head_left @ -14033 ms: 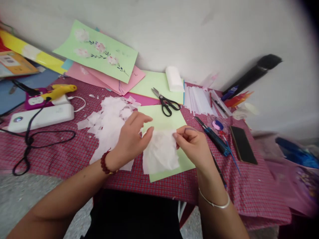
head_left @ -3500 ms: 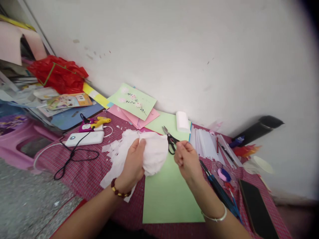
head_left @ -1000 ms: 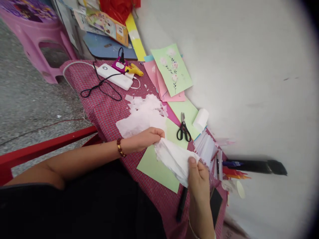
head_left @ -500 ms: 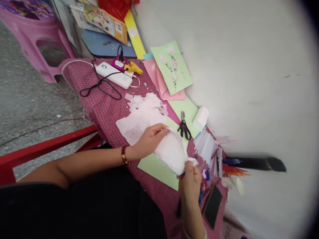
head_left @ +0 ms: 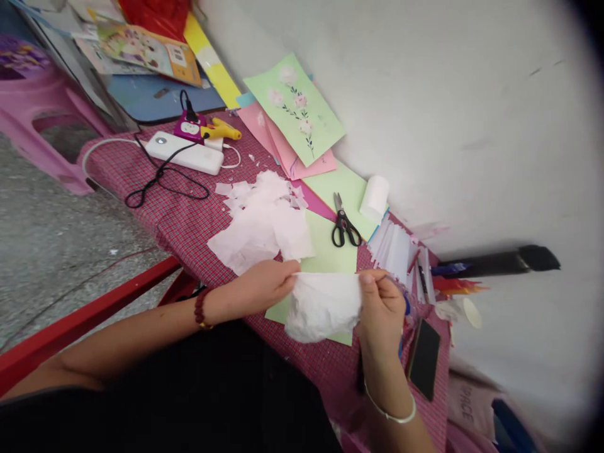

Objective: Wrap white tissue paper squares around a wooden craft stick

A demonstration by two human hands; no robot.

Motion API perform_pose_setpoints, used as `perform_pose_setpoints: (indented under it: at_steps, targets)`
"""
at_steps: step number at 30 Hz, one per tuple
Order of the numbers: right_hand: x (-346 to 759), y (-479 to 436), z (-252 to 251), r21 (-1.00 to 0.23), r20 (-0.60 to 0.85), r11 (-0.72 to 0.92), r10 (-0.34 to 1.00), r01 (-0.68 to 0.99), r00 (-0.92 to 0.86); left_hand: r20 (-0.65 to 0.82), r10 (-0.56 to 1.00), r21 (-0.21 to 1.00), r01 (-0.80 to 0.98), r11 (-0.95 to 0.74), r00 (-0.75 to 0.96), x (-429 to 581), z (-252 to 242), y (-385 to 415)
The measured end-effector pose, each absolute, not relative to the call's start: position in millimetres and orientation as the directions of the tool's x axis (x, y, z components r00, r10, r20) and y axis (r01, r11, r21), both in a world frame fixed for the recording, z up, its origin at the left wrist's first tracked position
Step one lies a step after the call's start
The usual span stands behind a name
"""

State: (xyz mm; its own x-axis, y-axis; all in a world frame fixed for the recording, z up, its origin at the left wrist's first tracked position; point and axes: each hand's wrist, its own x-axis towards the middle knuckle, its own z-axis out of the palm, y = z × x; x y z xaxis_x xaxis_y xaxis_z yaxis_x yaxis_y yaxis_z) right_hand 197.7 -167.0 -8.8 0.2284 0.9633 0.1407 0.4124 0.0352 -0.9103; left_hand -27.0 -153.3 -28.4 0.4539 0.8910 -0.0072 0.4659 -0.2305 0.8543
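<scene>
A white tissue [head_left: 323, 308] is stretched between my two hands, its upper edge drawn taut and the crumpled rest hanging below. My left hand [head_left: 276, 283], with a beaded bracelet at the wrist, pinches one top corner. The opposite corner is gripped by my right hand [head_left: 381, 308], which wears a pale bangle. Beneath the tissue lies a light green paper sheet [head_left: 330, 248]. Beyond my left hand spreads a heap of white tissue pieces [head_left: 264, 223], some torn small. Black-handled scissors [head_left: 344, 223] rest on green paper past the held tissue.
A tissue roll [head_left: 375, 198] stands near the wall. Behind are a green card with flowers [head_left: 299, 113], a white power bank [head_left: 184, 153] with looping cables, and a yellow glue gun [head_left: 221, 130]. A dark phone [head_left: 423, 358] lies right, beside pens and paper strips [head_left: 392, 245].
The tissue has gone from bunched and tilted to stretched level between my hands. My right hand has risen and moved right relative to the left. The view has shifted too.
</scene>
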Motion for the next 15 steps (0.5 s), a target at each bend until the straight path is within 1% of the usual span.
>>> perform_pose_setpoints:
  at_steps: [2,3,4,5,6,7,8,10,12,13,15]
  targets:
    - [201,-164,-6,-0.894,0.188,0.070,0.955,0.443,0.228,-0.018,0.947,0.808,0.562,-0.175,0.321,-35,-28,-146]
    - [201,-163,-4,-0.886,0.198,0.083,0.957,0.456,0.211,0.010,0.960,0.799,0.574,-0.176,0.280,-36,-25,-142]
    - [198,-162,-2,-0.878,0.199,0.096,0.964,0.468,0.177,0.059,0.960,0.807,0.553,-0.207,0.273,-33,-20,-139]
    - [195,-161,-1,-0.869,0.199,0.114,0.972,0.482,0.128,0.131,0.941,0.823,0.496,-0.279,0.312,-28,-14,-136]
    - [190,-160,0,-0.856,0.200,0.140,0.977,0.497,0.069,0.211,0.889,0.824,0.416,-0.385,0.405,-20,-8,-134]
    - [187,-160,2,-0.841,0.208,0.173,0.978,0.512,0.012,0.257,0.826,0.826,0.331,-0.457,0.501,-13,-2,-133]
    - [184,-160,3,-0.825,0.221,0.203,0.975,0.527,-0.030,0.247,0.784,0.846,0.268,-0.461,0.569,-5,2,-132]
    - [184,-161,4,-0.802,0.253,0.225,0.967,0.553,-0.025,0.155,0.802,0.923,0.205,-0.326,0.577,3,4,-130]
    - [192,-162,2,-0.818,0.268,0.182,0.960,0.545,0.082,0.066,0.847,0.977,0.137,-0.162,0.527,-1,-1,-128]
    - [197,-162,0,-0.837,0.261,0.150,0.955,0.526,0.144,0.024,0.873,0.991,0.103,-0.085,0.488,-6,-6,-127]
    - [206,-162,-4,-0.881,0.225,0.099,0.948,0.463,0.226,-0.067,0.937,0.998,0.014,0.066,0.343,-18,-16,-123]
